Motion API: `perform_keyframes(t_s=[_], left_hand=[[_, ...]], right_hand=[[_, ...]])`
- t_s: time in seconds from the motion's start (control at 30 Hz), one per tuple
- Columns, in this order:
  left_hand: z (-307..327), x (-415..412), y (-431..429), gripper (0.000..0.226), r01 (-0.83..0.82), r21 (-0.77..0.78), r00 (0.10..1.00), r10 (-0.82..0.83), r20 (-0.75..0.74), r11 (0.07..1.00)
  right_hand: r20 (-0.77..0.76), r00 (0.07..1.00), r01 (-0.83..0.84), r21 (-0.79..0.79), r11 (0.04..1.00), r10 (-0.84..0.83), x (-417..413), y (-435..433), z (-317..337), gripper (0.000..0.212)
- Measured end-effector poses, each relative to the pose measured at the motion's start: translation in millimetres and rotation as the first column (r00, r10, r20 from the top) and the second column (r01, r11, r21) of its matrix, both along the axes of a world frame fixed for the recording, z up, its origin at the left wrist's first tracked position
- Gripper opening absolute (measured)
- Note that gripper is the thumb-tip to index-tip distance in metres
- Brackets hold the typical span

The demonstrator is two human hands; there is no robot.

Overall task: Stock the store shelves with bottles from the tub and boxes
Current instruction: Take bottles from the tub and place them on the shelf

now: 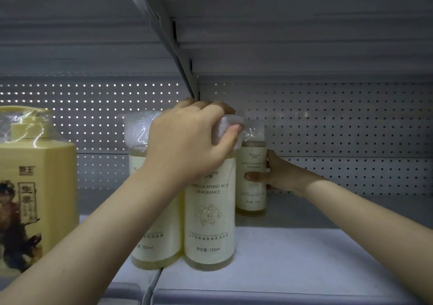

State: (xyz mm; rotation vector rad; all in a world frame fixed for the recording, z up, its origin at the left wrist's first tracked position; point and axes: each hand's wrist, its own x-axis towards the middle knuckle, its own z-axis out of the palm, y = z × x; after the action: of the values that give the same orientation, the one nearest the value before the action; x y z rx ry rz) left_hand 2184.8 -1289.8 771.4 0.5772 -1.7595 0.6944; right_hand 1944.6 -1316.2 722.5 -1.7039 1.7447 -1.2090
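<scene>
head view: the left hand (187, 140) comes in from seven o'clock and sits on top of the front shampoo bottle (209, 222), its fingers (203, 105) curled over the plastic-wrapped cap and the thumb pressed against the wrap, so they are clamped on the cap. this bottle stands upright near the front edge of the grey shelf (304, 257), just below the middle of the view, with a pale label reading "camellia amino acid fragrance" and "750ml". at its nine o'clock, touching it, stands a second shampoo bottle (154, 246) of the same kind, partly hidden by the left forearm. the right hand (276, 175) reaches in from four o'clock to the rear shampoo bottle (251, 187), which stands upright deeper on the shelf at the front bottle's two o'clock; its thumb lies across the label and the other fingers wrap behind, gripping the body. at the view's nine o'clock a large yellow jug (35, 187), its pump wrapped in clear plastic, stands on the neighbouring shelf section. behind everything runs a perforated back panel (351, 129); at twelve o'clock the upper shelf (281, 23) hangs on a slanted metal bracket (168, 39).
</scene>
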Motion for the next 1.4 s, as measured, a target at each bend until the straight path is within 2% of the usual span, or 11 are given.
perform_keyframes(t_s=[0.13, 0.23, 0.3, 0.47, 0.57, 0.63, 0.7, 0.8, 0.97, 1.23, 1.4], left_hand=[[0, 1, 1, 0.043, 0.021, -0.013, 1.0, -0.021, -0.002, 1.0], [1, 2, 3, 0.044, 0.015, 0.009, 1.0, -0.015, 0.007, 1.0], [2, 4, 8, 0.043, 0.015, 0.023, 1.0, -0.015, 0.018, 1.0], [8, 8, 18, 0.045, -0.07, 0.162, 0.991, 0.05, 0.125, 0.984], [11, 12, 24, 0.05, -0.126, 0.226, 0.975, 0.078, 0.209, 0.966], [13, 18, 26, 0.055, -0.105, 0.308, 0.964, 0.02, 0.266, 0.946], [13, 26, 29, 0.06, 0.021, 0.396, 0.954, -0.137, 0.267, 0.918], [11, 41, 40, 0.061, 0.223, 0.411, 0.935, -0.313, 0.166, 0.884], [5, 67, 70, 0.057, 0.434, 0.49, 0.88, -0.473, -0.05, 0.756], [-13, 94, 111, 0.053, 0.657, 0.568, 0.737, -0.582, -0.344, 0.496], [-39, 109, 141, 0.059, 0.793, 0.531, 0.583, -0.623, -0.522, 0.299]], right_hand=[[-0.155, 0.986, 0.057, 0.011, 0.998, -0.055, 9, 9, 4, 0.079], [-0.259, 0.963, 0.096, 0.071, 0.993, -0.074, 22, 23, 14, 0.054], [-0.289, 0.949, 0.149, 0.067, 0.987, -0.124, 28, 28, 19, 0.05], [-0.196, 0.93, 0.307, -0.049, 0.95, -0.311, 42, 52, 20, 0.071], [-0.031, 0.952, 0.296, -0.163, 0.941, -0.304, 55, 76, 17, 0.066], [0.018, 0.958, 0.281, -0.235, 0.931, -0.285, 68, 95, 18, 0.059], [0.011, 0.956, 0.284, -0.291, 0.914, -0.293, 82, 112, 21, 0.054], [0.012, 0.953, 0.29, -0.338, 0.895, -0.304, 103, 136, 29, 0.051], [0.04, 0.958, 0.272, -0.447, 0.852, -0.285, 142, 169, 39, 0.045], [0.143, 0.975, 0.223, -0.542, 0.81, -0.172, 194, 213, 31, 0.037], [0.359, 0.932, 0.245, -0.547, 0.8, -0.04, 201, 240, 15, 0.029]])
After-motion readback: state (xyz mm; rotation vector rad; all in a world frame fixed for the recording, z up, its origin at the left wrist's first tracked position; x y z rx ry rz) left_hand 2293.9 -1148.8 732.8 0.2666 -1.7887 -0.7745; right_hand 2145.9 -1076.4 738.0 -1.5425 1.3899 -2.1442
